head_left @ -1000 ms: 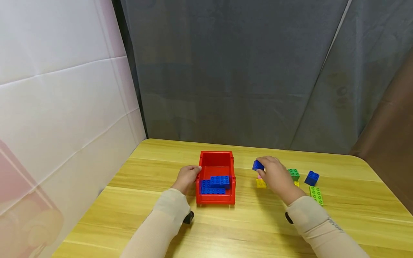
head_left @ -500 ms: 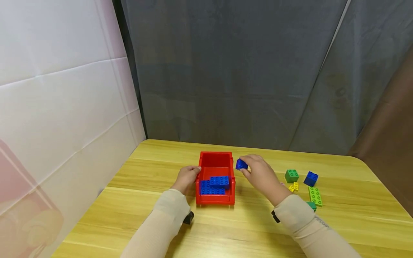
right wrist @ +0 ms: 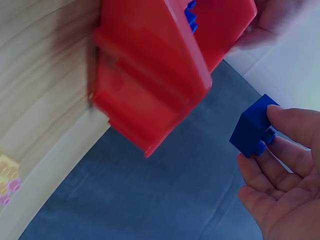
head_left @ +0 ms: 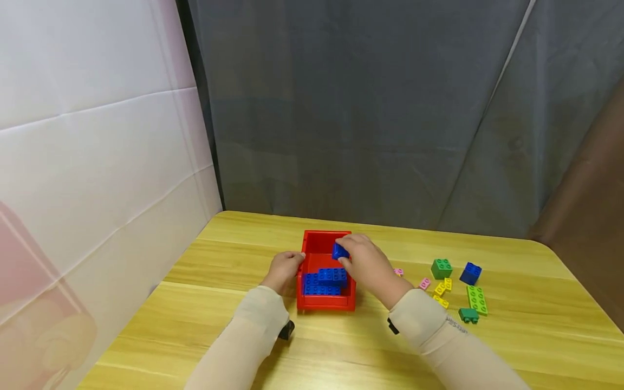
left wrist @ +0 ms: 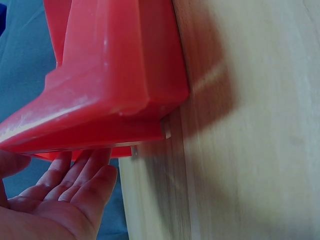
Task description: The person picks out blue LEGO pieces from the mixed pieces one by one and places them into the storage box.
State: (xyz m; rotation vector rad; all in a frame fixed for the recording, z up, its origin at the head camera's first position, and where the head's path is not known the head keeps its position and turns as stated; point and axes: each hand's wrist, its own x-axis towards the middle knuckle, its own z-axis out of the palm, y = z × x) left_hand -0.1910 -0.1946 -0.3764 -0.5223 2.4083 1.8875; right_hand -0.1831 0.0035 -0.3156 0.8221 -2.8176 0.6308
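Note:
A red plastic bin (head_left: pixel 325 303) stands on the wooden table with several blue toy bricks (head_left: pixel 324 281) lying at its near end. My left hand (head_left: pixel 283 271) holds the bin's left side, its thumb at the rim and its fingers (left wrist: pixel 90 175) fairly straight along the outer wall. Between thumb and fingertips my right hand (head_left: pixel 368 262) pinches a small blue brick (head_left: pixel 339 251) above the bin's interior. The right wrist view shows that same blue brick (right wrist: pixel 254 126) tilted, its studs toward the fingers.
To the right lie a green brick (head_left: pixel 441 268), another blue brick (head_left: pixel 470 273), a lime brick (head_left: pixel 476 299), a dark green brick (head_left: pixel 469 315), several yellow bricks (head_left: pixel 440 288) and pink bricks (head_left: pixel 424 283). A grey curtain (head_left: pixel 341 108) hangs behind the table.
My right hand has carried the small blue brick leftward from above the loose bricks to over the bin. The left hand and the bin stay in place.

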